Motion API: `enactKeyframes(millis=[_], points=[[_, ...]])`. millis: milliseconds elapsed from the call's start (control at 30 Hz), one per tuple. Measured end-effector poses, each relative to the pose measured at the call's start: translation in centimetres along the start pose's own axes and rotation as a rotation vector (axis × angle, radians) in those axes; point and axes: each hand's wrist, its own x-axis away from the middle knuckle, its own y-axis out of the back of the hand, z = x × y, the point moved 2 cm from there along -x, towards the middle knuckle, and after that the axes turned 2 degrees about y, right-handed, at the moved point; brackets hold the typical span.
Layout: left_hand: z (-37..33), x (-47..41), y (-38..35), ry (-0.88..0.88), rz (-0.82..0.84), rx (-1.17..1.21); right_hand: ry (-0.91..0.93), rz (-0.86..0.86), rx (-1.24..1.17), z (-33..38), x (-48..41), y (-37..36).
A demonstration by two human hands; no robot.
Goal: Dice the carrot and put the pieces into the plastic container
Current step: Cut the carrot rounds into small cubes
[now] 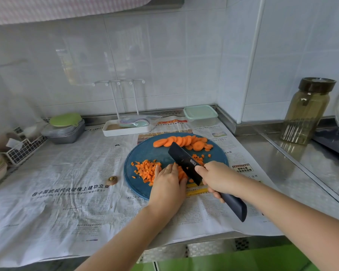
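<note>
In the head view, your left hand [167, 184] lies on the near part of the round blue cutting board [145, 151]. Its fingers curl over a small bunch of carrot [182, 174] and hold it down, just beside the blade. Your right hand [217, 178] is closed firmly around the handle of the black knife [186, 163], with the forefinger laid along the blade. The blade slants across the middle of the board and its edge is down at the bunch.

The small diced carrot cubes [145, 170] lie in a heap near the left edge of the board, touching your left hand. The orange carrot slices [181, 141] lie in a row along its far edge.

The clear plastic container with a pale green lid [201, 114] stands closed in the far right corner of the counter, on the newspaper [67, 192]. A brown carrot end [112, 180] lies on the paper just left of the board.
</note>
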Motion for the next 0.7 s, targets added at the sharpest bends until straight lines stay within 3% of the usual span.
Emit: enactKeyframes(millis=[467,700], points=[[0.6,0.4,0.3,-0.008,-0.031,-0.031,0.060,-0.091,0.061,0.5,1.4,1.6],[0.2,0.9,0.9,-0.094,-0.216,0.095,0.066,-0.116,0.068,-0.1,1.7,2.4]])
